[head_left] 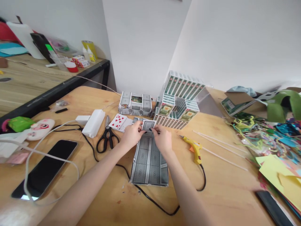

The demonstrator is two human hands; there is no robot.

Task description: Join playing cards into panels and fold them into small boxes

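Observation:
Between my two hands a playing card [149,125] is held up, its patterned back facing me. My left hand [132,135] pinches its left edge, and my right hand [162,138] pinches the right edge. Below them lies a long box shape [149,160] covered with grey-backed playing cards. My hands are over its far end; whether the card touches it, I cannot tell. Left of my left hand rests a pile of playing cards [118,121] with a seven of hearts face up. Black scissors [107,138] lie beside that pile. A yellow glue gun [194,148] sits right of my right hand.
Behind stand a card-covered structure [135,103] and stacked green-and-white card boxes [180,100]. White glue sticks [223,144] lie at right, near colourful craft scraps [270,135]. A phone [47,169], a white power adapter [94,123] and cables occupy the left. A black cord crosses in front.

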